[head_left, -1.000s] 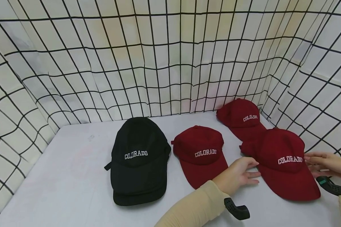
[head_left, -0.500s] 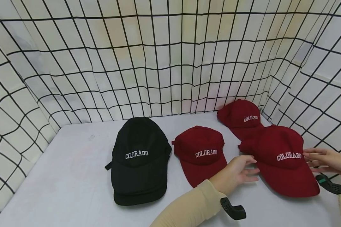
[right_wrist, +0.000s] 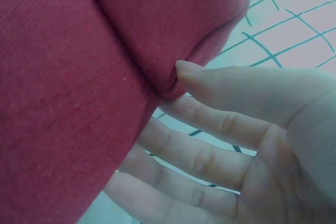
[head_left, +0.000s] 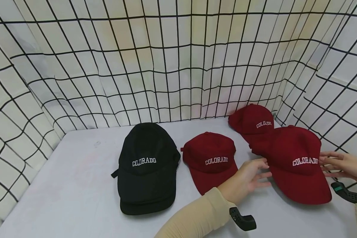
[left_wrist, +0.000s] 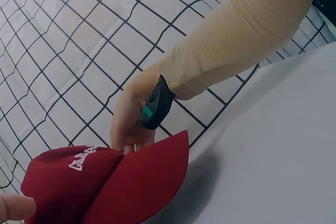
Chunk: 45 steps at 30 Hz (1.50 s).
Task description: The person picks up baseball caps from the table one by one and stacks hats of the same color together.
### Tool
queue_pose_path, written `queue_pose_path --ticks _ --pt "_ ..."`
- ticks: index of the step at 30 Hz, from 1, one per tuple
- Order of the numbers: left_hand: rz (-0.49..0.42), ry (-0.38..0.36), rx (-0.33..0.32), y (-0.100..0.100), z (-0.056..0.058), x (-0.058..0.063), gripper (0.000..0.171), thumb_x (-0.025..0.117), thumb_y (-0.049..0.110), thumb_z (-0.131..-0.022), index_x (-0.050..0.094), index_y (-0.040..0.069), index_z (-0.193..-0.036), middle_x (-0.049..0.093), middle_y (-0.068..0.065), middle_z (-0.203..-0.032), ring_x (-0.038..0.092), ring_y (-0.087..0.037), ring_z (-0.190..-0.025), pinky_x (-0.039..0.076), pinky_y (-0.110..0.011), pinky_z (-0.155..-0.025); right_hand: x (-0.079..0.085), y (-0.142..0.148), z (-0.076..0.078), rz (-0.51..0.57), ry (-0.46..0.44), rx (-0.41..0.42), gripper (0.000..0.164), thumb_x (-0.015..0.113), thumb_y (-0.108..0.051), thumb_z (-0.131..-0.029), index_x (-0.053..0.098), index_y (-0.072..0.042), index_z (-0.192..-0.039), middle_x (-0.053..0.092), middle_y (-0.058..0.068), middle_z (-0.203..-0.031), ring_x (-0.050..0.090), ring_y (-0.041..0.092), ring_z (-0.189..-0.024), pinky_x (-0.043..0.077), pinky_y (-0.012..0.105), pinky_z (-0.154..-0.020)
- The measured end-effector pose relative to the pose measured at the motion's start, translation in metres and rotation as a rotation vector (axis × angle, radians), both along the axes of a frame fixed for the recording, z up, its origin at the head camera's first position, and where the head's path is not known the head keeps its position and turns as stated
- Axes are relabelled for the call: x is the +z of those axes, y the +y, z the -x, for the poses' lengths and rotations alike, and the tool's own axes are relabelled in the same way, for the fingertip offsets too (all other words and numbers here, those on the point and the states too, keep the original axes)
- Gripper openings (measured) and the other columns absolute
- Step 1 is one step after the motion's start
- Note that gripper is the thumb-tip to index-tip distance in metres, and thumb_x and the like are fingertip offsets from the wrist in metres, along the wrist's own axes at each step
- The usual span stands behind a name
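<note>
At the right of the head view, a red baseball cap [head_left: 303, 181] with white COLORADO lettering is held between both hands, brim toward me. My left hand [head_left: 248, 178] pinches its left side, thumb on top at the edge; its other fingers reach toward the brim's underside. On the opposite side, my right hand [head_left: 343, 167] pinches the cap's lower edge. The right wrist view shows that thumb [right_wrist: 205, 82] on the red cloth, fingers behind it. A shadow lies beneath the brim in the left wrist view, where only the left thumb [left_wrist: 16, 207] shows of that hand.
Another red cap [head_left: 251, 119] sits in the back right corner, partly covered by the held one. A third red cap [head_left: 209, 152] lies mid-table, its brim partly behind my left forearm. Left of it is a black cap [head_left: 147, 165]. Black-gridded white walls [head_left: 166, 59] surround the white table [head_left: 77, 185].
The held red cap has risen slightly and shifted toward the back, both hands moving with it. Its brim stands higher in the head view. The other caps stay put.
</note>
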<state>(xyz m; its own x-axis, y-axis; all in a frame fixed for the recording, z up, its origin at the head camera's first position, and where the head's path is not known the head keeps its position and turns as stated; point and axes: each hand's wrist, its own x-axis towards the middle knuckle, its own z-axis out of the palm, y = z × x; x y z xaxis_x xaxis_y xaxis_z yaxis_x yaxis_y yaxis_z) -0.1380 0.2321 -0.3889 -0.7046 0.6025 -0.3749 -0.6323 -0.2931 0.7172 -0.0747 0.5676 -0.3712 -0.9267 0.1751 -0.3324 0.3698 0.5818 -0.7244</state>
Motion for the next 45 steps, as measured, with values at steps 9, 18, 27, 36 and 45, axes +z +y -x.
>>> queue_pose_path --ticks 9,18,27,36,45 --pt "-0.001 0.022 0.027 -0.008 0.007 0.009 0.046 0.058 -0.002 -0.087 0.063 0.0 -0.132 0.061 -0.005 -0.127 0.06 -0.037 -0.119 0.04 -0.064 -0.106 0.01 -0.009 0.008 -0.035 0.097 0.045 0.061 0.043 -0.018 -0.112 0.018 0.03 -0.14 0.065 0.031 -0.117 0.07 0.01 -0.087 0.061 0.043 -0.077" --pt "-0.038 0.076 -0.028 -0.024 0.021 0.016 0.048 0.057 -0.001 -0.089 0.062 0.001 -0.137 0.062 -0.005 -0.12 0.061 -0.036 -0.121 0.043 -0.062 -0.105 0.021 -0.019 0.016 -0.015 0.142 0.069 0.06 0.042 -0.019 -0.112 0.017 0.027 -0.142 0.067 0.005 -0.114 0.067 0.003 -0.087 0.061 0.039 -0.076" --pt "-0.031 0.171 -0.048 -0.038 0.036 0.023 0.044 0.061 -0.006 -0.091 0.069 0.007 -0.132 0.067 -0.001 -0.122 0.068 -0.027 -0.108 0.052 -0.054 -0.097 0.017 -0.023 0.021 0.177 0.262 0.068 0.041 0.046 -0.011 -0.11 0.055 -0.051 -0.107 0.064 -0.025 -0.101 0.067 0.002 -0.086 0.06 0.029 -0.071" --pt "0.019 0.236 0.058 -0.044 0.042 0.022 0.045 0.066 -0.008 -0.091 0.072 0.012 -0.131 0.07 0.001 -0.117 0.068 -0.018 -0.093 0.058 -0.042 -0.086 0.019 -0.031 0.027 0.295 0.359 0.081 0.044 0.049 -0.005 -0.107 0.059 -0.047 -0.116 0.068 -0.022 -0.109 0.068 0.002 -0.093 0.059 0.026 -0.073" --pt "-0.022 0.267 0.138 -0.052 0.051 0.024 0.049 0.063 -0.012 -0.09 0.072 0.014 -0.131 0.07 0.0 -0.116 0.069 -0.018 -0.096 0.057 -0.036 -0.079 0.024 -0.047 0.039 0.469 0.397 0.073 0.042 0.05 -0.001 -0.106 0.065 -0.037 -0.118 0.072 -0.014 -0.111 0.069 0.005 -0.096 0.058 0.023 -0.076"
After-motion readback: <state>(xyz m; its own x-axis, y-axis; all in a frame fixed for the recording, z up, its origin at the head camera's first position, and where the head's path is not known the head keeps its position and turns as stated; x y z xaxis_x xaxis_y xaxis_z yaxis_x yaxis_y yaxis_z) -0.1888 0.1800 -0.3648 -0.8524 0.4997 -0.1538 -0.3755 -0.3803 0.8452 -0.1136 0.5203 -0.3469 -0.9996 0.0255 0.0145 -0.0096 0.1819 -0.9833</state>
